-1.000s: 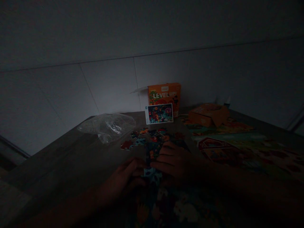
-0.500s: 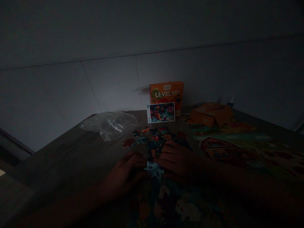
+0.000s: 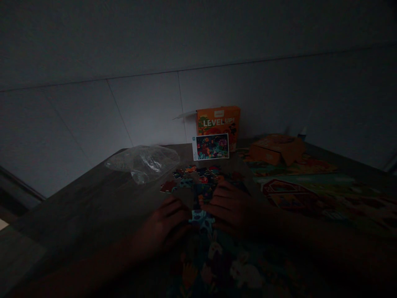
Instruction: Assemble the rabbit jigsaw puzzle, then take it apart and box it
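The scene is very dark. A partly assembled jigsaw puzzle (image 3: 214, 265), with rabbits and flowers on it, lies on the table in front of me. A light blue, spotted puzzle piece (image 3: 202, 220) lies between my hands at the puzzle's upper part. My left hand (image 3: 167, 221) rests at its left side, fingers bent and slightly apart, fingertips close to the piece's edge; whether they touch is unclear. On the right, my right hand (image 3: 228, 203) lies with fingers stretched over the puzzle, beside the same piece. Several loose puzzle pieces (image 3: 169, 186) lie beyond the hands.
A picture card (image 3: 212, 147) leans against an orange "LEVEL UP!" box (image 3: 218, 118) near the wall. Left of it lies a crumpled clear plastic bag (image 3: 145, 161). At right are an orange carton (image 3: 276, 149) and another puzzle with a red barn (image 3: 287, 192).
My left hand has shifted slightly, its fingers lifting a little away from the light blue piece. My right hand stays nearly in place, and the view has hardly moved.
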### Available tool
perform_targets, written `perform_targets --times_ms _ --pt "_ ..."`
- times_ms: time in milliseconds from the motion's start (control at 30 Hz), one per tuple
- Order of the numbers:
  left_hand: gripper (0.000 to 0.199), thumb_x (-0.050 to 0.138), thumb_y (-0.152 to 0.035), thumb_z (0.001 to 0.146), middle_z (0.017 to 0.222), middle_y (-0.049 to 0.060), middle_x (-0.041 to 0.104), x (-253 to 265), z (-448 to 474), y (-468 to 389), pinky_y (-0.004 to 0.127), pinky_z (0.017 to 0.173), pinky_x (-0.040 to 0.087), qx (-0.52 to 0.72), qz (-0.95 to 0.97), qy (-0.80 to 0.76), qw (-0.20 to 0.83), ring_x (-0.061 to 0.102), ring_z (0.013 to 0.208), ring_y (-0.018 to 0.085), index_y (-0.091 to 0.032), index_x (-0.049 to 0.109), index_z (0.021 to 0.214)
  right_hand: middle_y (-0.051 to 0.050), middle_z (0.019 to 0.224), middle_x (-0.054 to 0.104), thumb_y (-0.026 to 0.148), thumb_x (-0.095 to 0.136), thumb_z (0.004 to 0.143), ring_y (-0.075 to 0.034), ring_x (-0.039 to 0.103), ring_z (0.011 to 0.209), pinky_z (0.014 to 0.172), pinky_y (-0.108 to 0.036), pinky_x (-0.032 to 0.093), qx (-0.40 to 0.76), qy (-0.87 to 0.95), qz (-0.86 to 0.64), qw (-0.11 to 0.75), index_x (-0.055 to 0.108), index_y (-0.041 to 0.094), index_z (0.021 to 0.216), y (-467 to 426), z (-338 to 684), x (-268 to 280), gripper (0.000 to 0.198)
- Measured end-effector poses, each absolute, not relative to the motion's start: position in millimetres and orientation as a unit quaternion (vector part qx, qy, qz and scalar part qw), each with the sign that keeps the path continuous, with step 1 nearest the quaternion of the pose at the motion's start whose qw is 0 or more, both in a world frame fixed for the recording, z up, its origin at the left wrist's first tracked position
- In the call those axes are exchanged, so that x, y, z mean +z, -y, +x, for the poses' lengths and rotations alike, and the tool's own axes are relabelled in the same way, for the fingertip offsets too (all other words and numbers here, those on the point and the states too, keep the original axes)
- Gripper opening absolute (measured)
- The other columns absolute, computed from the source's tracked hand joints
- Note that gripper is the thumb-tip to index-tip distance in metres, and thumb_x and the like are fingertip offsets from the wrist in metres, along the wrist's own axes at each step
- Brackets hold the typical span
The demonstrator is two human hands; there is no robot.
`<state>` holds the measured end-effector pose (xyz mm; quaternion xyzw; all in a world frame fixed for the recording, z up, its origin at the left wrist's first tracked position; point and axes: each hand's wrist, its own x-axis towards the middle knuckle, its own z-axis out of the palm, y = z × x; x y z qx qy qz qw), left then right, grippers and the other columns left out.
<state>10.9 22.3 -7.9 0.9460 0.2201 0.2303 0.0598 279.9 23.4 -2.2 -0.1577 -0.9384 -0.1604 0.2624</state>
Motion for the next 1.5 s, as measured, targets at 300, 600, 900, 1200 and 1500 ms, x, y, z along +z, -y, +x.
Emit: perform_targets --times_ms 300,600,900,1200,1500 --pt "0.014 0.047 -0.021 0.099 0.092 0.006 0.063 -3.5 11.6 -20.6 0.032 0.077 0.048 0.232 0.945 -0.227 0.038 0.054 0.088 0.02 -0.017 0.061 0.098 -0.004 0.074 0.056 0.029 0.052 0.094 -0.019 0.045 0.076 0.078 -0.036 0.035 -0.177 0.927 -0.18 0.278 0.06 0.014 0.077 -23.9 281.2 -3.5 0.023" --pt "0.011 0.049 -0.019 0.098 0.091 0.006 0.063 -4.2 13.1 -22.0 0.033 0.078 0.048 0.235 0.948 -0.214 0.029 0.054 0.088 0.02 -0.018 0.06 0.099 -0.002 0.07 0.052 0.024 0.049 0.094 -0.017 0.043 0.074 0.078 -0.034 0.034 -0.197 0.936 -0.146 0.252 0.06 0.015 0.074 -23.3 279.4 -1.3 0.025" --pt "0.014 0.048 -0.021 0.098 0.088 0.005 0.062 -3.2 13.0 -21.4 0.037 0.083 0.049 0.229 0.95 -0.212 0.017 0.055 0.089 0.021 -0.019 0.061 0.103 -0.001 0.067 0.051 0.024 0.047 0.094 -0.016 0.041 0.072 0.08 -0.034 0.035 -0.197 0.937 -0.145 0.251 0.058 0.016 0.07 -22.8 277.6 -1.9 0.028" --pt "0.014 0.046 -0.014 0.092 0.071 0.003 0.058 -2.1 12.6 -19.4 0.031 0.069 0.044 0.27 0.944 -0.188 0.034 0.051 0.072 0.018 -0.018 0.055 0.082 -0.001 0.069 0.052 0.024 0.049 0.094 -0.016 0.041 0.071 0.075 -0.033 0.033 -0.184 0.937 -0.139 0.263 0.059 0.016 0.074 -24.0 279.3 -1.1 0.025" --pt "0.041 0.032 -0.04 0.097 0.057 0.004 0.052 13.3 5.8 -19.9 0.037 0.066 0.041 0.218 0.935 -0.141 0.241 0.049 0.061 0.019 -0.021 0.038 0.061 -0.002 0.07 0.053 0.02 0.05 0.093 -0.016 0.042 0.072 0.076 -0.034 0.033 -0.178 0.936 -0.148 0.264 0.062 0.016 0.074 -25.9 280.4 -2.4 0.023"
